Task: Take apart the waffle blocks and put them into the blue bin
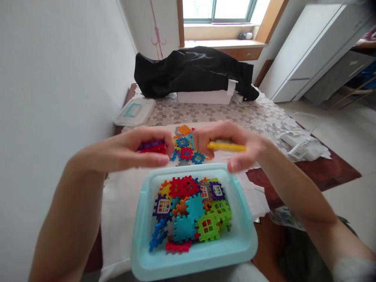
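My left hand (141, 149) is closed around red and purple building tiles (153, 147), just above the far left side of a light blue plastic box (138, 235). A yellow building tile (226, 146), seen edge-on, sits in the grip of my right hand (229, 143) over the box's far right corner. Inside the box lie many notched tiles, among them a turquoise tile (184, 228), a green window tile (208, 227) and a red tile (185, 187). Beyond the box, partly hidden by my hands, a pile of loose tiles (186, 153) rests on white cloth.
A white lid with a teal handle (133, 112) lies at the back left. Black sheeting (194, 70) covers a white box (204, 97) at the far end of the table. A power strip with cables (296, 141) lies at the right edge. The wall (58, 78) is close on the left.
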{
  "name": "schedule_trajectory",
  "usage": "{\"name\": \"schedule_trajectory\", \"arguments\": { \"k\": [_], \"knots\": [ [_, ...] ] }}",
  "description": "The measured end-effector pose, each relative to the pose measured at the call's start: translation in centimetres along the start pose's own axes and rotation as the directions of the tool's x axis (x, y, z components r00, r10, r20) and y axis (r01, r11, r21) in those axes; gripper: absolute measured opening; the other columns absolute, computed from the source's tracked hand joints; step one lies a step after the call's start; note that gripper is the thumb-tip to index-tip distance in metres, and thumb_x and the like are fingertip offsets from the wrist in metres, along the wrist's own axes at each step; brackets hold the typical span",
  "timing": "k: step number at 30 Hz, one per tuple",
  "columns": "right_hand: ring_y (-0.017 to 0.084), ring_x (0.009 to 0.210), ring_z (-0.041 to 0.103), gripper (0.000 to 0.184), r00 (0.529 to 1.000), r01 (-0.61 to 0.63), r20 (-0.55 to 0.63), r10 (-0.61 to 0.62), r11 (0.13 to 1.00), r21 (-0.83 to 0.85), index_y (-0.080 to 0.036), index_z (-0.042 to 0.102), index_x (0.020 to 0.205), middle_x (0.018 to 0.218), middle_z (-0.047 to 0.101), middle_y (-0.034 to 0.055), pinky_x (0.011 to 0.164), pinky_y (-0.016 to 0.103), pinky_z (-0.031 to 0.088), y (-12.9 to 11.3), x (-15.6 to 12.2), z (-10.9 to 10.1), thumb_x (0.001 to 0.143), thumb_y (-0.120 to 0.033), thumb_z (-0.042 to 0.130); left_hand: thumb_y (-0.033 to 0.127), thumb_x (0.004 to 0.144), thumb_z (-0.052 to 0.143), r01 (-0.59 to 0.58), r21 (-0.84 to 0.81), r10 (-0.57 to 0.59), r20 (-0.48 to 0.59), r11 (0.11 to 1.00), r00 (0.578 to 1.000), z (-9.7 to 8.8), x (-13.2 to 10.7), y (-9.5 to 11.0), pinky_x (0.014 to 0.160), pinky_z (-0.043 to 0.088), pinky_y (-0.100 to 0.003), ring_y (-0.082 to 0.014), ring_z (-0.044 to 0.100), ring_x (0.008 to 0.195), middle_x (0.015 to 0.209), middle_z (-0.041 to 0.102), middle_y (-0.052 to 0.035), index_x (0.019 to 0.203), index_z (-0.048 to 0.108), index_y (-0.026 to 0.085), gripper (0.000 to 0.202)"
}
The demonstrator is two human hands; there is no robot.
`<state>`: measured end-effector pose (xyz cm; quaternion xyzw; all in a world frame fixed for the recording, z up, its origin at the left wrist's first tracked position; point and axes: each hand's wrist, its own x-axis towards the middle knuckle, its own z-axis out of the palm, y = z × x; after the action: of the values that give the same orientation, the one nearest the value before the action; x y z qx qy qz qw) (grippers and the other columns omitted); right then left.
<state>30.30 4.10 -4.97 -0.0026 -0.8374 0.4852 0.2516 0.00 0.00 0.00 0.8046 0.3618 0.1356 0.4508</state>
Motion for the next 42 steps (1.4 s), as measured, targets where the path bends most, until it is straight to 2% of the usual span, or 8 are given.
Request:
{"name": "schedule_trajectory", "arguments": {
  "k": [6,13,16,19,21,27,35,42],
  "knots": [
    [0.026,0.114,0.074,0.064,0.986,-0.093,0.131,0.105,0.991,-0.100,-0.025,0.079,0.121,0.124,0.079,0.0089,0.103,0.035,0.057,-2.0,-2.2,6.9,0.081,-0.071,0.099,0.063,0.098,0.084,0.070,0.247,-0.118,0.185,0.967,0.976,5.0,-3.3,2.6,0.084,0.065,-0.032,-0.0259,0.078,0.101,0.116,0.082,-0.0039,0.121,0.081,0.033,0.038],
    [0.024,0.108,0.081,0.057,0.980,-0.076,-0.166,0.107,0.980,0.184,-0.023,0.083,0.130,0.119,0.086,0.0093,0.100,0.037,0.062,2.8,-4.2,3.3,0.102,-0.073,0.077,0.068,0.097,0.083,-0.013,-0.014,0.014,0.104,1.000,0.995,3.4,-1.6,-1.6,0.100,0.073,-0.053,-0.0371,0.083,0.120,0.127,0.085,-0.0094,0.140,0.083,0.042,0.051],
    [0.018,0.087,0.075,0.053,0.831,-0.155,-0.527,0.180,0.984,0.091,-0.024,0.083,0.114,0.099,0.081,0.0039,0.085,0.033,0.060,8.3,-3.4,2.3,0.110,-0.073,0.064,0.084,0.101,0.066,-0.108,-0.174,0.053,-0.296,0.979,0.954,3.7,2.3,-5.8,0.093,0.073,-0.051,-0.0338,0.085,0.109,0.118,0.085,-0.0141,0.124,0.083,0.029,0.062],
    [0.027,0.120,0.075,0.046,0.747,-0.430,-0.627,0.220,0.880,-0.204,-0.025,0.082,0.127,0.127,0.081,0.0102,0.112,0.044,0.059,13.7,-2.3,3.3,0.107,-0.065,0.072,0.088,0.104,0.055,-0.177,-0.106,0.083,-0.586,0.978,0.806,5.8,6.4,-11.5,0.106,0.069,-0.050,-0.0332,0.081,0.125,0.130,0.082,-0.0156,0.125,0.076,0.024,0.070],
    [0.035,0.146,0.065,0.053,0.742,-0.533,-0.638,0.208,0.760,-0.372,-0.024,0.076,0.144,0.152,0.073,0.0155,0.129,0.056,0.049,16.2,-2.0,4.7,0.102,-0.056,0.080,0.082,0.105,0.055,-0.122,0.032,0.115,-0.617,0.992,0.778,7.6,8.0,-14.8,0.120,0.062,-0.053,-0.0348,0.074,0.140,0.145,0.078,-0.0172,0.135,0.074,0.023,0.069],
    [0.035,0.146,0.065,0.041,0.824,-0.525,-0.527,0.208,0.629,-0.573,-0.021,0.075,0.143,0.153,0.073,0.0178,0.131,0.058,0.050,18.2,-2.7,7.1,0.105,-0.036,0.075,0.055,0.114,0.049,-0.003,0.389,0.160,-0.372,0.921,0.914,10.0,7.7,-18.0,0.141,0.040,-0.056,-0.0332,0.055,0.164,0.177,0.057,-0.0137,0.169,0.056,0.022,0.065],
    [0.042,0.161,0.052,0.058,0.717,-0.656,-0.663,0.213,0.528,-0.539,-0.023,0.070,0.154,0.168,0.064,0.0182,0.135,0.065,0.044,17.7,-3.5,6.5,0.102,-0.045,0.080,0.069,0.104,0.070,0.091,0.519,0.117,-0.354,0.850,0.928,10.4,7.5,-18.6,0.148,0.023,-0.059,-0.0398,0.029,0.179,0.189,0.036,-0.0210,0.179,0.045,0.014,0.096],
    [0.038,0.151,0.061,0.045,0.703,-0.673,-0.660,0.265,0.547,-0.497,-0.022,0.072,0.148,0.153,0.073,0.0183,0.131,0.062,0.050,17.9,-3.7,6.4,0.109,-0.043,0.069,0.063,0.103,0.073,0.085,0.495,0.144,-0.406,0.865,0.903,10.1,7.9,-19.3,0.137,0.044,-0.057,-0.0391,0.064,0.154,0.163,0.070,-0.0182,0.157,0.069,0.018,0.070]
  ]
}}
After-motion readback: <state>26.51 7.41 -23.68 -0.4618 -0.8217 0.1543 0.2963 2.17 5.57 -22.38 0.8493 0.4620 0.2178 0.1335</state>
